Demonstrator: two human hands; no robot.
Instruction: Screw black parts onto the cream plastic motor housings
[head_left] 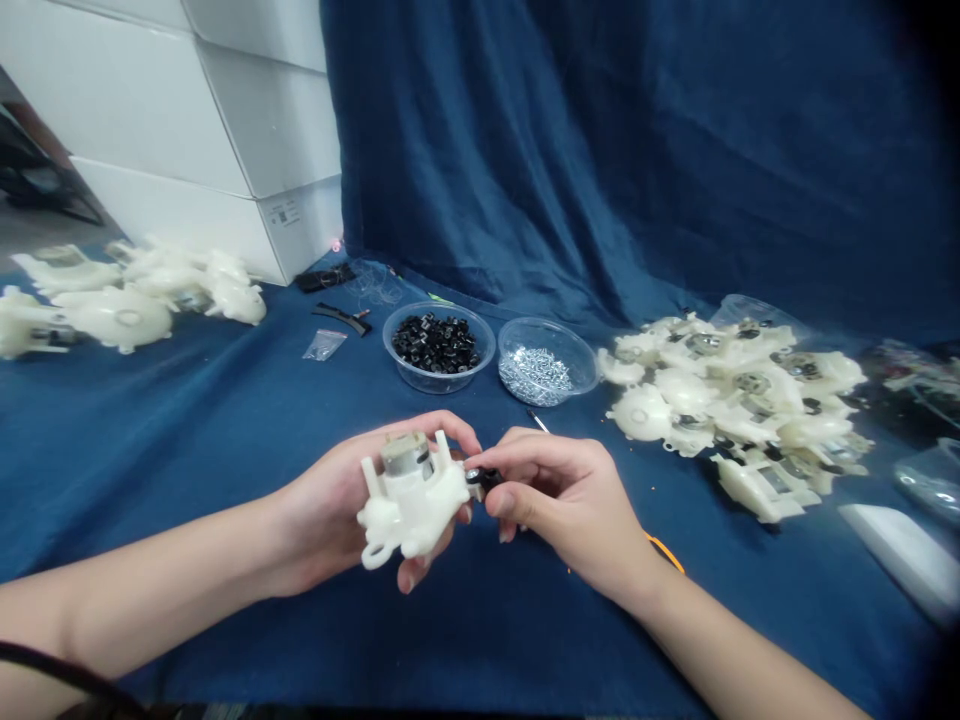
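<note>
My left hand (337,500) is closed round a cream plastic motor housing (412,508), held above the blue cloth. A silver motor (406,455) sits in its top, between two upright posts, and a small ring loop sticks out at the lower left. Thumb and forefinger of my right hand (559,485) pinch a small black plastic piece (487,478) against the housing's right side. A round metallic spot shows on that piece. Whether it is fastened to the housing I cannot tell. My right hand's other fingers are curled and partly hidden.
Beyond my hands stand a clear bowl of black parts (439,345) and a clear bowl of silver screws (541,368). More cream housings are heaped at right (739,400) and at left (131,290). White boxes (225,130) are stacked behind. An orange-edged item (666,552) lies by my right wrist.
</note>
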